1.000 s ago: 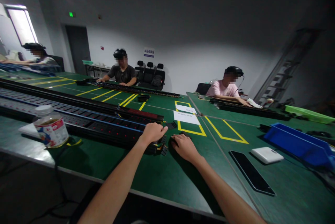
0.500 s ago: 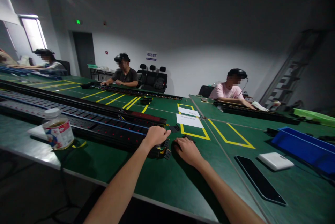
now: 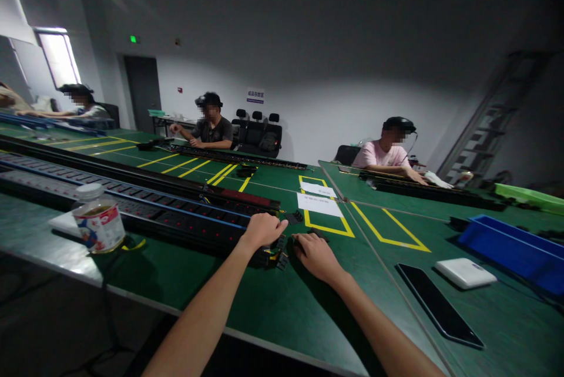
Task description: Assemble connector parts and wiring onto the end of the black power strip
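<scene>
My left hand [image 3: 264, 230] rests on the near right end of a long black rail assembly [image 3: 189, 227] with blue strips and small red dots. Its fingers are curled over the end, and what they grip, if anything, is hidden. Just below it, a black connector with coloured wires [image 3: 278, 256] sticks out at the rail's end. My right hand [image 3: 315, 251] lies on the green table to the right of the connector, palm down with bent fingers, beside a small dark piece [image 3: 319, 234]. Another black connector [image 3: 294, 217] lies beyond both hands.
A lidded jar [image 3: 99, 221] stands at the left. White paper sheets [image 3: 319, 204] lie ahead. To the right are a dark tablet [image 3: 440, 305], a white box [image 3: 465, 272] and a blue bin [image 3: 511, 248]. Several people sit across the table.
My two hands have stayed almost where they were. Across the table, the person in the dark shirt has raised one hand off the long part. The view has shifted very slightly.
</scene>
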### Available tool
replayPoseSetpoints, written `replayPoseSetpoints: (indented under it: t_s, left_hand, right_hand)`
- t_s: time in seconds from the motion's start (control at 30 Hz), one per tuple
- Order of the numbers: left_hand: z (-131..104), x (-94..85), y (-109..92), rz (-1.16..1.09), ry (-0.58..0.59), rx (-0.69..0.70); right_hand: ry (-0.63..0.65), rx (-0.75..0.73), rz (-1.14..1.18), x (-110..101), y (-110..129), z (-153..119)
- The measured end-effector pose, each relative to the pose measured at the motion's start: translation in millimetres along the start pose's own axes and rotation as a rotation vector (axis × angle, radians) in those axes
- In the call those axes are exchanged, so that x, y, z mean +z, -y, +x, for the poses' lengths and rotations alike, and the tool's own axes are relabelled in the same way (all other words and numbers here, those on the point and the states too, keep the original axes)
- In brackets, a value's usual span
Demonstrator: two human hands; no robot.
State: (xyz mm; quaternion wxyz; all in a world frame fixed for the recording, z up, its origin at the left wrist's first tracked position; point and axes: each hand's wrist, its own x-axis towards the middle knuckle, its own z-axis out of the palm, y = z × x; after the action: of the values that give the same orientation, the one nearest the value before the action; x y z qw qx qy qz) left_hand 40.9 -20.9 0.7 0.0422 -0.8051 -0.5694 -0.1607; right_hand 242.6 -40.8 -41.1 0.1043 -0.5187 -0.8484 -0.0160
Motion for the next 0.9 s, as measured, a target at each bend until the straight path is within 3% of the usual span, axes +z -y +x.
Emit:
replayPoseSetpoints:
  t_s: [0.9]
  left_hand:
    - [1.5,3.7,1.1,-0.001,0.008,-0.005]
  right_hand:
    - [-0.026,-0.022,-0.012,3.1,-2.2,0.2]
